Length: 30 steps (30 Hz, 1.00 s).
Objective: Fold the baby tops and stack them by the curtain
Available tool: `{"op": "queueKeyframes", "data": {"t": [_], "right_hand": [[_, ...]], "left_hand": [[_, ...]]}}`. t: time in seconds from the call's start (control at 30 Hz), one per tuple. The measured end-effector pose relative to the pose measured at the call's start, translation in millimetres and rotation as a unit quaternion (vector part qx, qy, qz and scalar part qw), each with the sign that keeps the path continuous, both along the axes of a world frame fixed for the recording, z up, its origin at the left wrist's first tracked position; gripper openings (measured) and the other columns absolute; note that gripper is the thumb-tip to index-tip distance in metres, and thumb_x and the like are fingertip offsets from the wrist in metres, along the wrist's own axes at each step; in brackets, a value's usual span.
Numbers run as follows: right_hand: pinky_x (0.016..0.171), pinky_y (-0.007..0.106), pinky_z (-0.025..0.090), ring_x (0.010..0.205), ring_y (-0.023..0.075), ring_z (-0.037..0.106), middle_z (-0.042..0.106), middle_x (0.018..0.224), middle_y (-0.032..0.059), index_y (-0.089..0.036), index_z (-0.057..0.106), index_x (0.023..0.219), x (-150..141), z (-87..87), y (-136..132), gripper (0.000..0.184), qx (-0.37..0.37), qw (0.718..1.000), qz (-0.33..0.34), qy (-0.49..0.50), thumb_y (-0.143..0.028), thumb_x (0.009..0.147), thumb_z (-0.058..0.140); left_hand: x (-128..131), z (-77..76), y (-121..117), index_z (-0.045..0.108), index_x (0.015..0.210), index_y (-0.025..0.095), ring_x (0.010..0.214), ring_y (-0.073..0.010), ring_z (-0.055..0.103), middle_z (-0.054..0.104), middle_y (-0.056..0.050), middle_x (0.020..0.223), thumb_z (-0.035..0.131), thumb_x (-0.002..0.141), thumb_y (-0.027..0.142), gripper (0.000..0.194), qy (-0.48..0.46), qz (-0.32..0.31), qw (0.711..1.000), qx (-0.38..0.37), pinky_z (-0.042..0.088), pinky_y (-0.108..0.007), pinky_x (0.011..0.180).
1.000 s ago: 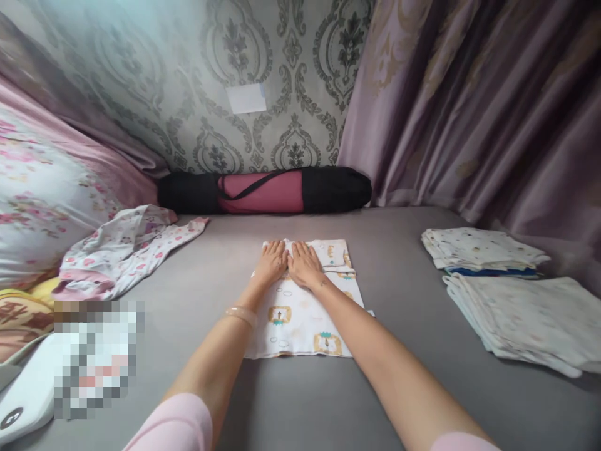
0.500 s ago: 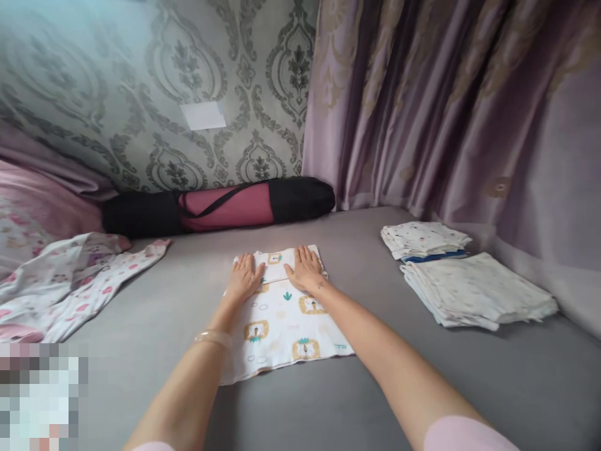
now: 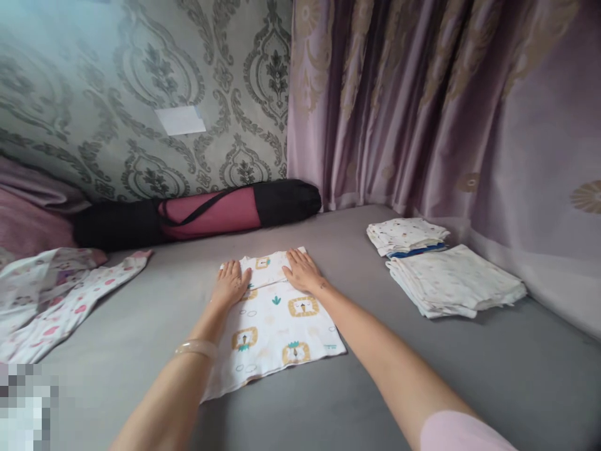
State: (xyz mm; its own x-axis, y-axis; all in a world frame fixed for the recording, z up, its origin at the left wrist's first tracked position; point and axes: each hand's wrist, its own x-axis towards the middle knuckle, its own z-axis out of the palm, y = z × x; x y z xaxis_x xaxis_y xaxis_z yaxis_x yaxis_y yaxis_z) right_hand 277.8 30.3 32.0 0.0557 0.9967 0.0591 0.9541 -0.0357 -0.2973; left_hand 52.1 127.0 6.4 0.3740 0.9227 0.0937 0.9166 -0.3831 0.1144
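A white cloth (image 3: 277, 322) printed with yellow lions and green leaves lies flat on the grey sheet. Its far end is folded over toward me, making a band across the top. My left hand (image 3: 230, 282) lies flat at the left end of that band, fingers stretched forward and holding nothing. At the right end my right hand (image 3: 303, 270) presses down with its palm, fingers extended. Both palms hide the corners of the fold.
Two folded fabric stacks, a smaller one (image 3: 406, 235) and a larger one (image 3: 457, 282), sit on the right. Heart-print clothing (image 3: 79, 300) lies at left. A black-and-pink roll bag (image 3: 211, 213) rests along the wall. Purple curtains (image 3: 375, 100) hang behind.
The view has turned slightly right. My hands are a little farther apart on the folded band, still flat. The cloth keeps its fold.
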Motion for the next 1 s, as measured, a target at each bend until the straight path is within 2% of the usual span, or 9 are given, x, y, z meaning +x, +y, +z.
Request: {"op": "queueKeyframes", "data": {"t": [0.13,0.27,0.37,0.5,0.6,0.77,0.87,1.0], "right_hand": [[0.118,0.042,0.007,0.146,0.025,0.015,0.02,0.158,0.0158,-0.003,0.025,0.15,-2,14.2,8,0.067,-0.06,0.998,0.003,0.005,-0.043,0.097,0.028],[0.116,0.051,0.001,0.146,0.0269,0.015,0.022,0.157,0.016,-0.011,0.036,0.147,-8,25.8,16,0.058,-0.022,0.999,0.03,-0.032,-0.042,0.098,0.029],[0.116,0.051,-0.002,0.146,0.0259,0.012,0.022,0.159,0.0102,-0.02,0.038,0.147,-8,22.6,17,0.055,0.01,0.997,0.06,-0.047,-0.044,0.099,0.027],[0.115,0.054,0.004,0.146,0.0271,0.012,0.024,0.158,0.0068,-0.027,0.032,0.15,-2,9.5,14,0.055,-0.016,0.998,0.057,-0.017,-0.046,0.099,0.024],[0.115,0.053,0.004,0.147,0.0271,0.011,0.024,0.158,0.0068,-0.028,0.03,0.151,0,4.7,14,0.055,-0.019,0.998,0.055,-0.007,-0.047,0.099,0.025],[0.116,0.052,0.003,0.147,0.024,0.011,0.021,0.159,0.0077,-0.025,0.031,0.15,4,12.9,16,0.056,-0.011,0.997,0.056,0.043,-0.045,0.099,0.029],[0.117,0.048,0.011,0.145,0.0222,0.019,0.026,0.157,0.0095,-0.021,0.035,0.148,13,21.0,3,0.055,0.036,0.994,0.051,0.091,-0.039,0.097,0.037],[0.115,0.036,0.025,0.137,0.0186,0.037,0.043,0.148,0.0097,-0.016,0.046,0.142,32,28.6,-43,0.053,0.086,0.98,0.139,0.118,-0.028,0.09,0.048]], "left_hand": [[5,15.0,-2,0.038,0.143,0.004,0.142,-0.0299,0.029,0.035,-0.02,0.152,0.027,0.097,0.044,0.062,0.001,-0.005,1.0,-0.022,0.025,-0.042,0.114],[13,27.8,-10,0.037,0.146,0.014,0.145,-0.029,0.022,0.032,-0.015,0.154,0.027,0.098,0.044,0.057,0.01,-0.061,0.998,0.032,0.019,-0.048,0.116],[9,25.9,-12,0.039,0.146,0.021,0.146,-0.0295,0.02,0.032,-0.011,0.155,0.027,0.099,0.044,0.054,0.032,-0.102,0.994,0.038,0.016,-0.05,0.116],[-4,13.3,-6,0.031,0.15,0.025,0.145,-0.0295,0.021,0.028,-0.007,0.157,0.025,0.099,0.044,0.055,0.033,-0.086,0.996,-0.017,0.018,-0.05,0.115],[-8,8.3,-3,0.03,0.15,0.027,0.145,-0.0285,0.021,0.029,-0.006,0.157,0.026,0.099,0.046,0.055,0.021,-0.084,0.996,-0.015,0.018,-0.049,0.116],[-2,18.0,-14,0.035,0.147,0.02,0.145,-0.0274,0.022,0.029,-0.014,0.156,0.028,0.099,0.042,0.054,0.007,-0.078,0.997,0.025,0.017,-0.048,0.116],[-5,29.2,-30,0.036,0.146,0.016,0.145,-0.0262,0.024,0.031,-0.015,0.154,0.03,0.099,0.039,0.052,-0.008,-0.103,0.993,0.063,0.017,-0.046,0.117],[-28,43.9,-67,0.044,0.139,0.016,0.139,-0.0263,0.035,0.041,-0.014,0.148,0.035,0.097,0.04,0.049,-0.032,-0.191,0.981,0.027,0.027,-0.042,0.114]]}}
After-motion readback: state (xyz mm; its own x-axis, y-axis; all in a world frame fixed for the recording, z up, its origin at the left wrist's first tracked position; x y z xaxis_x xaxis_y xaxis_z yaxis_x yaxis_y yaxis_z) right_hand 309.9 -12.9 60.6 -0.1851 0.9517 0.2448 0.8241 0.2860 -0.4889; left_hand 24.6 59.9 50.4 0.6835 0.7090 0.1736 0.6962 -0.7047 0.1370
